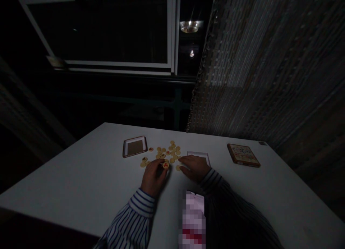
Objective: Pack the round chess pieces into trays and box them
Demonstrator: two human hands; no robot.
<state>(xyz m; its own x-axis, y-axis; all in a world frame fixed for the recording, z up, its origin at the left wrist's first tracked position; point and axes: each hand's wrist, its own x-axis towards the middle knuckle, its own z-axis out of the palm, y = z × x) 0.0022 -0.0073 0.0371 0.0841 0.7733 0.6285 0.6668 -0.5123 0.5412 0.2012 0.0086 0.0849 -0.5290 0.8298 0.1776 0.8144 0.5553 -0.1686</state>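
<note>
Several round tan game discs (pixel 169 152) with red or dark marks lie scattered in the middle of a white table (pixel 88 180). My left hand (pixel 154 176) pinches one disc with a red mark (pixel 165 165) at the near edge of the pile. My right hand (pixel 193 167) lies beside it with its fingers stretched flat toward the discs, touching or nearly touching one. Both arms wear striped sleeves.
An open shallow box tray (pixel 134 146) sits left of the discs. A pale flat tray (pixel 199 155) lies partly under my right hand. A decorated lid or box (pixel 243 155) rests at the right. A curtain (pixel 269 69) hangs behind, beside a dark window (pixel 107 30).
</note>
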